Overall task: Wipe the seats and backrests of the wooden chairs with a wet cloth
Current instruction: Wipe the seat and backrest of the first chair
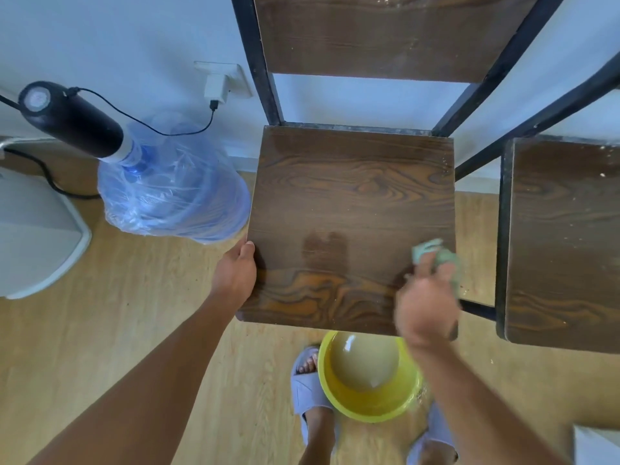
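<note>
One cloth (436, 260) under right fingers (426, 263)

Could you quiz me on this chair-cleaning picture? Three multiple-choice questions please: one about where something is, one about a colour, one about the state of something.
1. Where does the basin stand?
A. On the seat
B. On the floor, at the front edge of the seat, between the feet
C. Beside the water bottle

2. What colour is the basin?
A. Yellow
B. Red
C. Black

3. What is the right hand doing?
A. Hanging empty
B. Gripping the backrest
C. Pressing a cloth on the seat

Answers: 1 B, its rim shows just below the seat's front edge, between the slippers. 2 A, its rim and wall are yellow. 3 C, the pale green cloth sits under the fingers near the seat's right edge, while the left hand holds the left edge.
</note>
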